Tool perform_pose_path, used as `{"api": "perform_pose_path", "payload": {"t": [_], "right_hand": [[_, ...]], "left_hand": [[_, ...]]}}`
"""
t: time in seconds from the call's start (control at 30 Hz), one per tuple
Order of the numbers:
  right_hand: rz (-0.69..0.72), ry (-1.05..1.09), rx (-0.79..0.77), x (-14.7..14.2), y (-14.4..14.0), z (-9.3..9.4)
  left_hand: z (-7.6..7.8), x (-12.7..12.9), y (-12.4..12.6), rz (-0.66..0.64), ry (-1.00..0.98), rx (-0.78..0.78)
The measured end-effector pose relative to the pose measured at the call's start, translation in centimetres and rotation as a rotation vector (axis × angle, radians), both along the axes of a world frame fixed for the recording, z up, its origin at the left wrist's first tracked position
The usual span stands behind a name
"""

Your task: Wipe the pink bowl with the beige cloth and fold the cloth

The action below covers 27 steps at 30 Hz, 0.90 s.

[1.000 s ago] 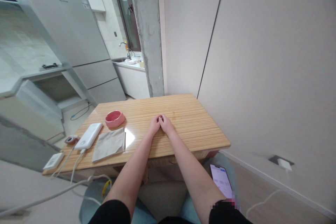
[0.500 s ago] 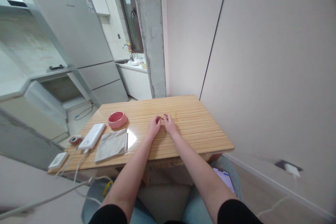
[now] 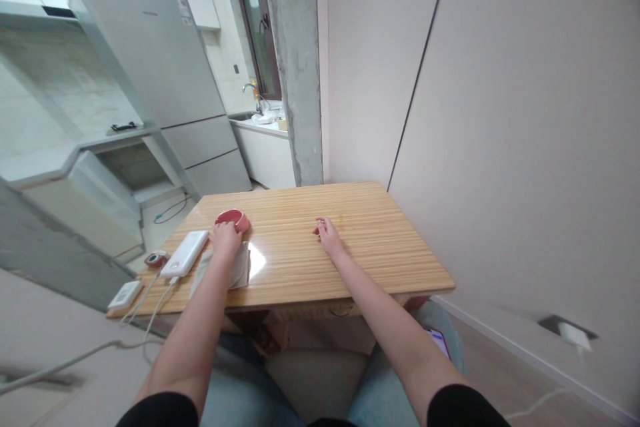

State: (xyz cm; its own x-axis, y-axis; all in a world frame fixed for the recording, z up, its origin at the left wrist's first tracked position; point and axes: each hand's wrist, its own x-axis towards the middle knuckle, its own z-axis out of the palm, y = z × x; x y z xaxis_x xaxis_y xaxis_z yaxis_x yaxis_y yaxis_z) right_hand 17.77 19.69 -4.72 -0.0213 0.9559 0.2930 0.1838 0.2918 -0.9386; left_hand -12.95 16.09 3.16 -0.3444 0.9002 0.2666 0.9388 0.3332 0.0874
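My left hand (image 3: 227, 239) is at the near rim of a pink bowl (image 3: 242, 221) on the left side of the table. Its fingers reach over the rim, and their tips are hidden, so I cannot tell what they hold, if anything. Below that wrist lies a folded grey cloth (image 3: 240, 272), partly covered by the forearm. My right hand (image 3: 327, 235) rests low over the middle of the table with curled fingers pinched together. Whatever they hold is too small to make out.
A white power bank (image 3: 185, 253) with a cable lies left of the cloth. Near it are a small round red-brown object (image 3: 156, 258) and a white box-like device (image 3: 125, 295) at the wooden table's (image 3: 295, 273) left edge. A phone (image 3: 439, 341) lies beside my right thigh.
My left hand has parted from my right hand and moved left to the bowl. The right hand stays near the table's middle. The view has shifted slightly.
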Motion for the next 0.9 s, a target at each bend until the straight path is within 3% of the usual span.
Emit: {"api": "perform_pose_path", "payload": {"t": [0.1,0.2,0.43,0.53,0.67,0.9], "right_hand": [[-0.047,-0.069,0.044,1.1,0.0,0.1],[-0.163,-0.061,0.015,1.7,0.1,0.1],[-0.212,-0.007,0.031,1.9,0.3,0.0],[-0.212,0.011,0.035,2.0,0.3,0.1],[-0.205,0.002,0.060,2.0,0.3,0.1],[-0.200,0.005,0.040,1.9,0.3,-0.1]], "left_hand": [[-0.3,0.0,0.3,-0.072,0.015,0.015],[0.0,2.1,1.1,-0.133,-0.013,0.055],[0.1,13.0,2.2,-0.556,-0.113,0.110],[-0.3,16.3,2.2,-0.650,-0.149,0.091],[-1.1,17.6,2.4,-0.669,-0.178,0.046],[-1.9,16.7,2.5,-0.649,-0.177,0.016]]}}
